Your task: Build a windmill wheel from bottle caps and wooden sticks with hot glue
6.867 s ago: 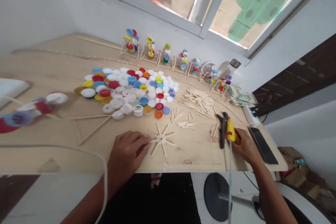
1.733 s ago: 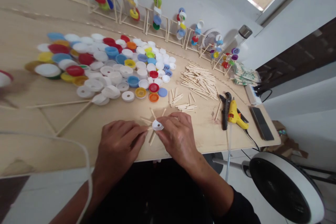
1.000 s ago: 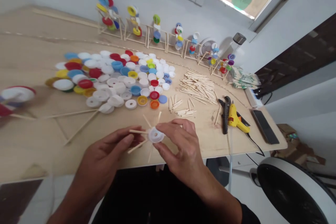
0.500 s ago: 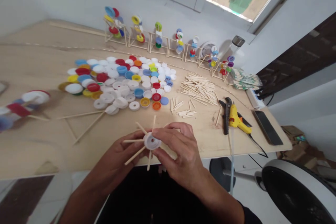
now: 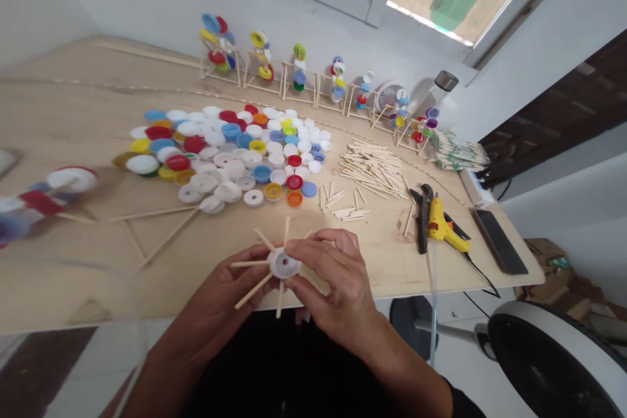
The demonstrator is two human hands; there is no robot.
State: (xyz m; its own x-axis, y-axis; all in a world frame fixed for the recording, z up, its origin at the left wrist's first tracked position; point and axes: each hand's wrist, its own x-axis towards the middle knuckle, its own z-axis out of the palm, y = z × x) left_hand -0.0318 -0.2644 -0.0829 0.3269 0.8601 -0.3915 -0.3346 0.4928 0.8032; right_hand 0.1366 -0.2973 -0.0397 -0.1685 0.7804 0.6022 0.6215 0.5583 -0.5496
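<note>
Near the table's front edge, both my hands hold a white bottle cap [image 5: 285, 263] with short wooden sticks [image 5: 255, 291] standing out from its rim like spokes. A small hole shows in the cap's middle. My left hand [image 5: 223, 294] grips it from the left and below, its fingertips partly hidden behind the sticks. From the right, my right hand [image 5: 337, 274] closes its thumb and fingers on the cap's edge; these fingers cover the sticks on that side. Beyond my hands lies a spread of coloured and white bottle caps [image 5: 230, 173].
Cut sticks [image 5: 372, 166] lie in a pile at centre right. Farther right are a yellow glue gun [image 5: 443, 225], black-handled cutters [image 5: 422, 219] and a phone [image 5: 499, 241]. Small cap-and-stick wheels [image 5: 300, 72] line the wall. A stick triangle [image 5: 169, 235] and a blurred cap wheel [image 5: 44, 202] lie left.
The camera view has shifted slightly. My hands and the cap with its sticks keep almost the same pose.
</note>
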